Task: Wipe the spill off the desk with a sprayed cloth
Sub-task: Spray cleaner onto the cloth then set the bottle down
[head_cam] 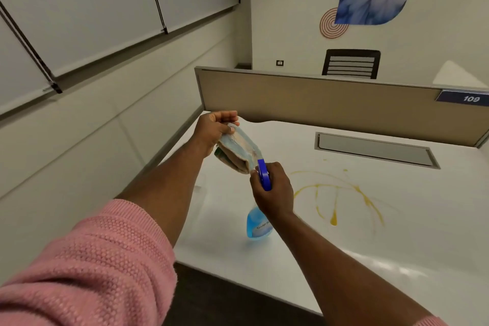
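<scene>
My left arm wears a pink knit sleeve [87, 259], bumpy honeycomb weave, pushed up so the forearm is bare. Same pink knit [430, 321] just shows at the bottom edge on my right arm. Both hands bare, no rings or watch visible.

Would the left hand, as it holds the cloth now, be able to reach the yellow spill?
Probably yes: the left hand holds the cloth above the desk; only the right hand with the spray bottle stands between it and the spill.

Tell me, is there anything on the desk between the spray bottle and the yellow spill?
Nothing: in the head view, only bare white desk separates the spray bottle, held in the right hand, from the yellow spill.
</scene>
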Demonstrator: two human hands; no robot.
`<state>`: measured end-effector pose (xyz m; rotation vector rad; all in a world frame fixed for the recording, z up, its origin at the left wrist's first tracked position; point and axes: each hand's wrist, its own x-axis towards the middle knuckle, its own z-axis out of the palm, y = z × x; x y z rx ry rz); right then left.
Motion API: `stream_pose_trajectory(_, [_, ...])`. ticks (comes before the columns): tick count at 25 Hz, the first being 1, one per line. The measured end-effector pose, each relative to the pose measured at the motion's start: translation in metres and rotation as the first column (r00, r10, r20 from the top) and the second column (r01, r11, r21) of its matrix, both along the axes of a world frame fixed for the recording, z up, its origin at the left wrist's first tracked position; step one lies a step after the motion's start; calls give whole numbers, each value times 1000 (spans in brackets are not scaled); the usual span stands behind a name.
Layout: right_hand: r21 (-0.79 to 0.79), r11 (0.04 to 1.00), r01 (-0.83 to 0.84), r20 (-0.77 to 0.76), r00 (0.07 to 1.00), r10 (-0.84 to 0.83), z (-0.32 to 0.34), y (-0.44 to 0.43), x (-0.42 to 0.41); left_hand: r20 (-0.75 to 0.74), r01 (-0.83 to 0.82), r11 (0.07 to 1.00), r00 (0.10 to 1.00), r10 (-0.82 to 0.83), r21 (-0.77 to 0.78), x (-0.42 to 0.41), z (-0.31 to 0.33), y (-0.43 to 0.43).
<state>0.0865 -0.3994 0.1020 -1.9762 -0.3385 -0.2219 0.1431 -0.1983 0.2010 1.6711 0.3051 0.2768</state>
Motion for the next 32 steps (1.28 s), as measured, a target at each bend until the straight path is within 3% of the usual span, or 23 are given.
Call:
stream_pose_trajectory(12, [-118,988,-102,-124,988,87,-49,57,3,-92,32,999,995,-35,-32,25,-56,56])
stream_pose_trajectory(17, [-235,948,-213,-227,961,159,-54,41,2,-53,80,996,995,-82,-48,29,-41,48])
stream_pose_trajectory(22, [-233,924,-302,-252,937,242,-41,10,-6,-4,131,990,991,-132,-54,32,-14,26])
stream_pose_trajectory(29, [-271,946,-177,-166,977,136,-6,-50,1,56,219,972,975,-215,-80,38,24,-29])
stream_pose_trajectory(32, [-133,991,-21,-131,991,4,19,-72,11,102,254,961,965,-243,-112,40,39,-61])
